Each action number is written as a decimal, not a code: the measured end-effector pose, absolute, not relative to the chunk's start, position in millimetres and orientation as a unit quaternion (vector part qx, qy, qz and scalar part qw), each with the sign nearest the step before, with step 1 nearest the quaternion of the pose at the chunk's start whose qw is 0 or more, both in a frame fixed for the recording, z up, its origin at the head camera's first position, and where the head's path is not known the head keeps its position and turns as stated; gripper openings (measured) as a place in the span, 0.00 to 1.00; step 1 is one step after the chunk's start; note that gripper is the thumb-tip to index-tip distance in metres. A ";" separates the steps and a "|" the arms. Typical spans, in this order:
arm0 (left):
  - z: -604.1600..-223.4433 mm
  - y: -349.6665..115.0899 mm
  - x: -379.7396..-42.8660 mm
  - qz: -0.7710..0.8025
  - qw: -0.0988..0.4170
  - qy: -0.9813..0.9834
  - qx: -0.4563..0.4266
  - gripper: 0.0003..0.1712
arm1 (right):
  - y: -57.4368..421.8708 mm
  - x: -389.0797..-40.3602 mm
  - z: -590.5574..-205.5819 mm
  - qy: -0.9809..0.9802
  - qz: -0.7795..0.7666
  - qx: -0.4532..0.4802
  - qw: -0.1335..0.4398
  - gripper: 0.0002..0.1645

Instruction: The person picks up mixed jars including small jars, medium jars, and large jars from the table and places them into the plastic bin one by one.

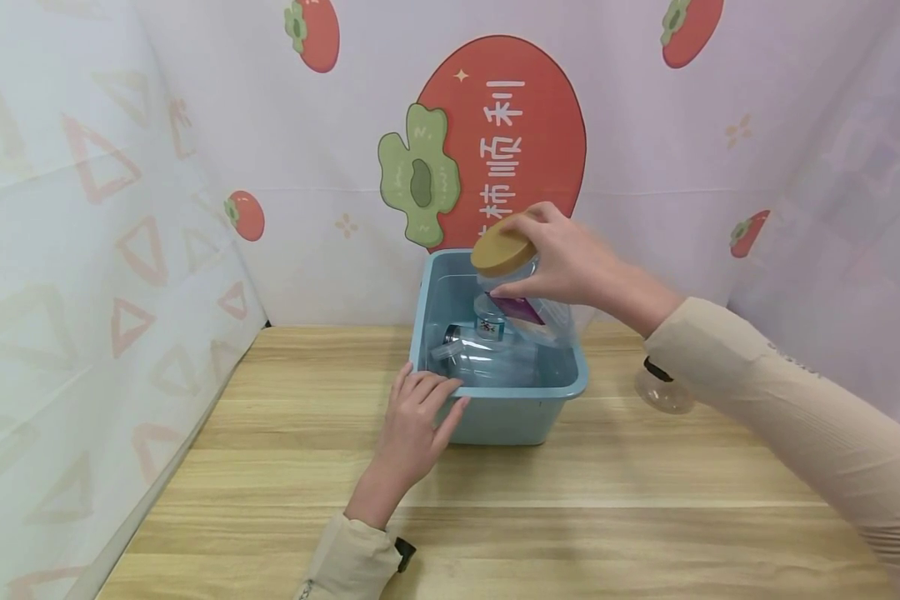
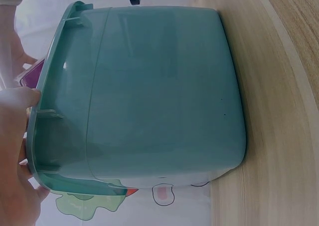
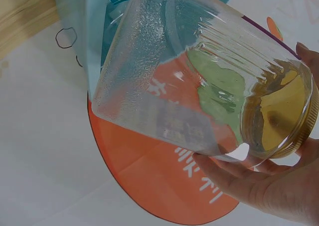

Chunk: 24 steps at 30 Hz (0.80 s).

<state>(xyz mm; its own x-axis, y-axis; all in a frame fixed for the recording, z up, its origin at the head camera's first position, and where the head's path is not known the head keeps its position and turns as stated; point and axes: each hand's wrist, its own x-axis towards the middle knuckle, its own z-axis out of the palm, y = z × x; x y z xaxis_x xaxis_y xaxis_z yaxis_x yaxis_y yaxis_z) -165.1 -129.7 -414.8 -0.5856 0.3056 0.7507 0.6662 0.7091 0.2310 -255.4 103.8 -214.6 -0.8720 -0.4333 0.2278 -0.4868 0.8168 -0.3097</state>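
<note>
My right hand [image 1: 566,260] grips a clear plastic jar [image 3: 164,81] near its gold screw lid [image 1: 503,250]. A purple label [image 1: 517,308] shows on its side. Tilted, the jar hangs over the right part of a blue plastic tub [image 1: 506,417]. My left hand [image 1: 414,421] rests on the tub's near left rim, its fingers over the edge. Inside the tub lie another clear jar [image 1: 487,362] on its side and a smaller container with a teal label [image 1: 489,327]. The held jar hides part of the tub's inside.
On the wooden table [image 1: 307,467], right of the tub, a clear round container with a black top [image 1: 663,392] sits partly behind my right sleeve. A white curtain [image 1: 330,283] with persimmon prints stands behind the tub, and more fabric hangs on both sides.
</note>
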 end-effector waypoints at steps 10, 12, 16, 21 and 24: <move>-412.7 -129.7 -163.9 -0.253 0.350 -0.857 -0.283 0.12 | 96.9 -256.6 -222.1 -0.948 0.180 0.250 0.072 0.51; -413.1 -129.8 -164.1 -0.254 0.351 -0.856 -0.282 0.11 | 96.0 -256.8 -223.1 -0.947 0.182 0.253 0.073 0.51; -413.2 -130.1 -164.6 -0.254 0.352 -0.856 -0.282 0.11 | 94.0 -257.2 -224.7 -0.946 0.182 0.258 0.073 0.51; -413.1 -129.8 -165.0 -0.252 0.355 -0.854 -0.283 0.11 | 91.1 -258.2 -227.7 -0.946 0.180 0.259 0.071 0.51; -412.8 -129.4 -165.1 -0.249 0.357 -0.854 -0.285 0.11 | 89.5 -258.3 -229.6 -0.947 0.179 0.258 0.069 0.51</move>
<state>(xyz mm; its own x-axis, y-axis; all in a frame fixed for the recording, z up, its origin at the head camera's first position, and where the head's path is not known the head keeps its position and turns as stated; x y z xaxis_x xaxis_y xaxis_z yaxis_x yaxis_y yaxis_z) -165.1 -129.4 -412.8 -0.5824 0.3087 0.7520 0.6643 0.7139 0.2214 -258.3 89.5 -229.6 -0.8571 -0.4645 0.2226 -0.5137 0.8025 -0.3035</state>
